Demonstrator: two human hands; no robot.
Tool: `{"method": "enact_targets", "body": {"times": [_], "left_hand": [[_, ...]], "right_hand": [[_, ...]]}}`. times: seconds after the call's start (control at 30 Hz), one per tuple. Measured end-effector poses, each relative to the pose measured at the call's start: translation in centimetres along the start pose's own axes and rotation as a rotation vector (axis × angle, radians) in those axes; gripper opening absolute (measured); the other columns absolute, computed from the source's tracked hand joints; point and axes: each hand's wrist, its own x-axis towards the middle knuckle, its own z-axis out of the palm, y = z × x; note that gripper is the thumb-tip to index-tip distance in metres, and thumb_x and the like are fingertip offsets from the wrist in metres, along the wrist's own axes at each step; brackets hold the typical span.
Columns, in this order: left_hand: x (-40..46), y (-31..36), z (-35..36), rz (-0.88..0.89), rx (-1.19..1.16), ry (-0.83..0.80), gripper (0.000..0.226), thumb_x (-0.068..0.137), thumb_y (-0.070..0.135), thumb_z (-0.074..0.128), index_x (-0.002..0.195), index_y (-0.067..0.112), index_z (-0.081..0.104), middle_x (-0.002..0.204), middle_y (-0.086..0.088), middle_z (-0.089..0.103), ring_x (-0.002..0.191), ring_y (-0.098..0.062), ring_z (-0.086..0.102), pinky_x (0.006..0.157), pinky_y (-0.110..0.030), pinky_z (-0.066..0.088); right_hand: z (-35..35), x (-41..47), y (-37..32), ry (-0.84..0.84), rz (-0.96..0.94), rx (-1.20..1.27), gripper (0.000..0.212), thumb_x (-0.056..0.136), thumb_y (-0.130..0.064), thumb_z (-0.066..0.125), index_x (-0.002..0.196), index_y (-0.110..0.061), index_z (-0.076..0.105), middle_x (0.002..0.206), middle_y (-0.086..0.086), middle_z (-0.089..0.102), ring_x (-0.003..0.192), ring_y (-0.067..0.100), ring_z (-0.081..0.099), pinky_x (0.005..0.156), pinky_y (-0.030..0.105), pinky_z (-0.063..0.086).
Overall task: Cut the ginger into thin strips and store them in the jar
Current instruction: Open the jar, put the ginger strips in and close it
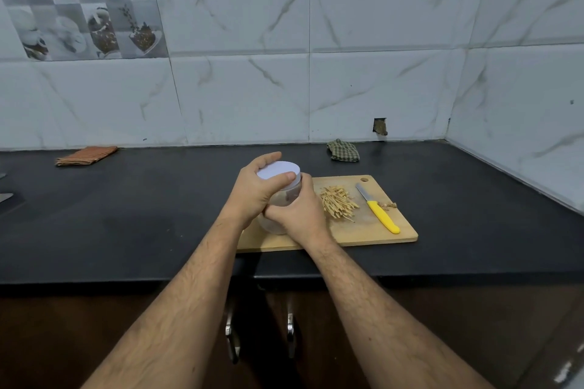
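- Cutting looks finished: one pile of ginger strips (338, 201) lies on the cutting board (363, 235), with a small leftover scrap (389, 205) at the board's 3 o'clock edge
- Storing has not begun, judging by the strips all lying outside the jar (286, 199), whose white lid (278, 170) is on
- The left hand (257, 186) curls over the lid from the 9 o'clock side, thumb across its front rim
- The right hand (300, 215) wraps the clear jar body from 5 o'clock; the two hands touch, both clamped on the jar
- The jar is held at the board's 9 o'clock end, just beside the strips
- Left to do, I judge: lid off, strips in, lid back on
- Count: one jar, one lid, one board, one yellow-handled knife (377, 208) resting at 3 o'clock of the strips, two folded cloths, orange (87, 155) at 10 o'clock and green checked (343, 151) at 1 o'clock on the counter (126, 215)
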Motion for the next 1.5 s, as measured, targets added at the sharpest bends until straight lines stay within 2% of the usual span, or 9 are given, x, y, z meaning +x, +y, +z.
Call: {"method": "enact_targets", "body": {"times": [0.13,0.27,0.47,0.63,0.83,0.97,1.13,1.4,1.5], "left_hand": [[-0.9,0.4,1.8,-0.007,0.148,0.223,0.067,0.066,0.051,0.079,0.126,0.027,0.060,0.126,0.011,0.060,0.121,-0.013,0.054,0.104,-0.034,0.045],[-1.8,1.3,3.6,-0.040,0.335,0.397,0.082,0.075,0.056,0.073,0.144,0.020,0.047,0.146,0.005,0.049,0.136,-0.017,0.042,0.107,-0.033,0.035],[-2.4,1.1,1.3,-0.060,0.164,0.169,0.082,0.085,0.047,0.069,0.152,0.015,0.033,0.154,0.001,0.038,0.140,-0.014,0.036,0.115,-0.035,0.031],[-1.9,0.6,-4.0,-0.037,-0.043,-0.002,0.093,0.073,0.017,0.084,0.151,0.014,0.033,0.124,-0.005,0.064,0.113,-0.012,0.062,0.104,-0.035,0.047],[-0.2,1.4,-3.2,-0.058,0.099,-0.262,0.121,0.055,0.044,0.086,0.155,0.030,0.020,0.148,0.010,0.043,0.131,-0.006,0.046,0.106,-0.028,0.040],[-0.5,1.5,-1.0,-0.022,0.205,-0.065,0.109,0.056,0.046,0.086,0.150,0.031,0.034,0.135,0.007,0.053,0.126,-0.013,0.049,0.108,-0.036,0.042],[-2.0,2.0,1.5,0.035,0.358,0.240,0.097,0.068,0.046,0.084,0.150,0.025,0.037,0.146,0.002,0.048,0.135,-0.015,0.042,0.106,-0.031,0.037],[-2.7,3.0,-3.9,-0.023,0.311,0.083,0.082,0.073,0.029,0.085,0.144,0.023,0.043,0.106,0.001,0.068,0.105,-0.011,0.063,0.101,-0.036,0.047],[-1.5,3.5,-4.7,-0.026,0.317,-0.090,0.089,0.075,0.019,0.084,0.149,0.029,0.036,0.130,0.002,0.054,0.119,-0.011,0.053,0.103,-0.031,0.042]], "right_hand": [[0.5,-0.4,-0.3,0.056,0.007,-0.103,0.062,0.067,-0.045,0.070,0.120,-0.031,0.041,0.105,-0.008,0.061,0.095,0.016,0.060,0.079,0.036,0.053],[0.5,-0.6,-0.1,0.077,-0.019,-0.114,0.043,0.084,-0.042,0.061,0.119,-0.025,0.043,0.107,-0.006,0.062,0.097,0.018,0.061,0.079,0.036,0.051],[0.5,-0.9,-0.5,0.057,0.005,-0.044,0.070,0.060,-0.060,0.067,0.120,-0.033,0.042,0.109,-0.013,0.061,0.099,0.013,0.060,0.084,0.042,0.054],[0.3,-1.0,-0.4,0.067,-0.023,-0.029,0.086,0.056,-0.059,0.081,0.128,-0.033,0.040,0.116,-0.014,0.056,0.106,0.010,0.055,0.086,0.037,0.053],[0.5,-1.0,-0.4,0.075,-0.020,-0.030,0.085,0.053,-0.063,0.076,0.125,-0.035,0.040,0.115,-0.017,0.056,0.106,0.009,0.054,0.088,0.041,0.054],[0.7,-0.9,-0.2,0.071,-0.008,-0.044,0.073,0.052,-0.061,0.074,0.113,-0.044,0.038,0.109,-0.020,0.059,0.103,0.006,0.058,0.085,0.041,0.054],[0.7,-1.0,-0.4,0.078,-0.019,-0.023,0.072,0.051,-0.065,0.054,0.117,-0.038,0.043,0.108,-0.014,0.062,0.101,0.013,0.061,0.085,0.044,0.054],[0.6,-1.0,-0.2,0.068,-0.024,-0.061,0.092,0.054,-0.065,0.078,0.130,-0.031,0.039,0.118,-0.012,0.056,0.109,0.011,0.053,0.089,0.042,0.052],[0.4,-1.0,-0.3,0.074,-0.030,-0.061,0.092,0.053,-0.065,0.076,0.130,-0.031,0.038,0.119,-0.013,0.055,0.109,0.011,0.053,0.089,0.042,0.053]]}}
